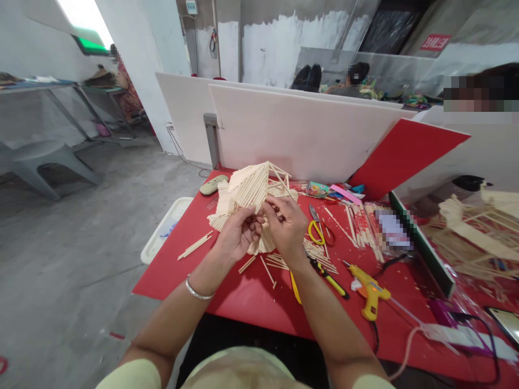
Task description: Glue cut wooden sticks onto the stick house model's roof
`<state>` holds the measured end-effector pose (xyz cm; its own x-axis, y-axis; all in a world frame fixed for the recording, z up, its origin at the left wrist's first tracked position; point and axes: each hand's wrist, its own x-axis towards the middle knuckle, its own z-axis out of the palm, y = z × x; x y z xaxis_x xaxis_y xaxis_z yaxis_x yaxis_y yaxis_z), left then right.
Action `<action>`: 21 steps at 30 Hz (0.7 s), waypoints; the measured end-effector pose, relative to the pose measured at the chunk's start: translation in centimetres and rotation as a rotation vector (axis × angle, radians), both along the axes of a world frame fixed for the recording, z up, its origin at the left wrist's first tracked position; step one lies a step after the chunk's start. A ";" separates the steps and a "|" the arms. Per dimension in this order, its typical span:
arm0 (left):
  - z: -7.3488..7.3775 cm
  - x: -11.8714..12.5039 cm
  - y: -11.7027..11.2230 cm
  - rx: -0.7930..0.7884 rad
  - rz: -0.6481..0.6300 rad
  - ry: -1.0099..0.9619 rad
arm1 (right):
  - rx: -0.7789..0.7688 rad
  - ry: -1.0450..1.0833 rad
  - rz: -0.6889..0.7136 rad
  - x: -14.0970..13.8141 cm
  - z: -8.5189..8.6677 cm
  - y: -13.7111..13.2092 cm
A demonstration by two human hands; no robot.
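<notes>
A model house built of pale wooden sticks (249, 186) stands on the red table, its slanted roof covered in close rows of sticks and one side an open frame. At the lower edge of this roof, my left hand (242, 231) is closed in a pinch, the other fingers curled. Right beside it, my right hand (288, 222) pinches the same edge with thumb and forefinger. The fingertips nearly meet, and whether a single loose stick lies between them is hidden. Loose sticks (194, 246) lie to the left of the model, and more are scattered below it.
Right of my hands lie scissors (316, 232), a black-and-yellow cutter (334, 283) and a yellow glue gun (370, 292) with its cord. Bundled sticks (363, 224) sit farther back. White boards (292, 129) stand behind the table; another stick model (466, 227) is at far right.
</notes>
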<state>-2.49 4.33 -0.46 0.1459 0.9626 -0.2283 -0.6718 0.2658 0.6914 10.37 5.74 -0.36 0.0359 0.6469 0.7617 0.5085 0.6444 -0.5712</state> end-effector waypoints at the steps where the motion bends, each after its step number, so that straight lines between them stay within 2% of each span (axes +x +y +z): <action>1: 0.0 0.0 0.0 -0.007 0.005 -0.002 | -0.002 -0.006 -0.001 0.0 0.0 0.0; 12: -0.4 -0.2 0.1 0.040 -0.012 0.026 | -0.014 -0.011 0.008 0.0 0.1 0.0; 21: -0.1 0.2 -0.2 0.057 0.048 0.067 | -0.005 -0.018 0.018 0.1 0.0 0.0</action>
<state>-2.27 4.16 -0.51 0.0857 0.9797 -0.1811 -0.6343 0.1938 0.7484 10.52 5.76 -0.36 0.0107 0.6509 0.7591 0.5066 0.6510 -0.5653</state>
